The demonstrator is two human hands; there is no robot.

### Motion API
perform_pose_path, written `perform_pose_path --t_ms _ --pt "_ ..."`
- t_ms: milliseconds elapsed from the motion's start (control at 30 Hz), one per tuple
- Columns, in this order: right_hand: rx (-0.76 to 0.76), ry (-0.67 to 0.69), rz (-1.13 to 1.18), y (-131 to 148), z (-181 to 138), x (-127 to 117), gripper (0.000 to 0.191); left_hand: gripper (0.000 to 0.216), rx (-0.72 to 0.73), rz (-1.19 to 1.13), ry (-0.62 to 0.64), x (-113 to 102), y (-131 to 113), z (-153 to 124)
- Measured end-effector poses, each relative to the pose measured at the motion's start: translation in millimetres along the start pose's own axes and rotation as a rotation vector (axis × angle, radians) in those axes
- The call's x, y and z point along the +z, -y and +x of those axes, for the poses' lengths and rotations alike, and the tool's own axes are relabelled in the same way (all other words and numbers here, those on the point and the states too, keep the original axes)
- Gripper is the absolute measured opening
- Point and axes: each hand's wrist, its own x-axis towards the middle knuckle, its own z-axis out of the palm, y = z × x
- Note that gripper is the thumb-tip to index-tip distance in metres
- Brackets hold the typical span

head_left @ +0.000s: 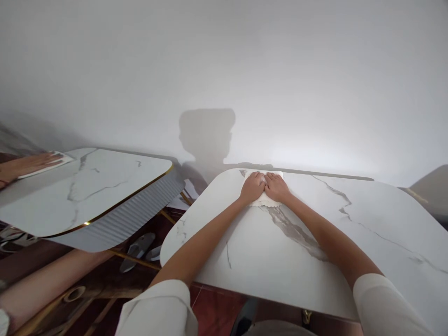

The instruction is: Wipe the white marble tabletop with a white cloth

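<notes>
Both of my arms reach forward across a white marble-look table (315,242). My left hand (252,185) and my right hand (276,185) lie side by side, touching, palms down on a small white cloth or paper (266,201) near the table's far edge by the wall. The fingers of both hands are stretched out flat on it. Only the near, scalloped edge and a far corner of the cloth show from under the hands.
A second marble-look table (91,196) with a gold rim stands to the left. Another person's hand (30,164) rests on a white sheet at its far left corner; their arm shows lower left. Slippers (138,249) lie on the dark floor between the tables. A white wall is ahead.
</notes>
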Motion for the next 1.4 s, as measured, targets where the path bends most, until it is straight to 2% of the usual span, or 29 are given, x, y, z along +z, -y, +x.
perform_pose_path --t_ms 133,267,467,667,867,1000,1133,1233,1400 --pt "-0.003 -0.007 -0.004 -14.6 21.3 3.1 0.052 0.032 0.032 0.073 -0.012 11.3 8.9 23.4" --pt "0.029 -0.011 -0.026 -33.4 26.9 2.3 0.05 0.032 0.064 0.088 0.02 22.4 3.2 44.0" --pt "0.169 -0.003 -0.053 -55.7 4.0 -3.3 0.051 0.03 0.177 0.029 0.106 31.8 -26.0 56.2" --pt "0.271 -0.026 -0.092 -41.8 -28.3 -7.7 0.053 0.035 0.248 -0.031 0.171 25.6 -43.4 41.6" --pt "0.281 -0.071 -0.109 -3.9 -54.9 -5.5 0.053 0.036 0.308 -0.094 0.168 6.3 -39.3 6.8" --pt "0.249 -0.107 -0.102 35.9 -69.0 -2.5 0.053 0.041 0.305 -0.088 0.177 -16.3 -24.8 -26.1" --pt "0.17 -0.14 -0.04 85.8 -80.4 -0.2 0.054 0.044 0.217 -0.052 0.199 -49.1 -6.4 -71.3" --pt "0.087 -0.131 0.02 120.0 -90.7 0.7 0.054 0.046 0.138 0.003 0.167 -72.5 4.4 -110.9" --pt "-0.044 -0.094 0.092 150.2 -117.8 -3.8 0.055 0.048 0.041 0.12 0.123 -94.0 -0.9 -167.1"
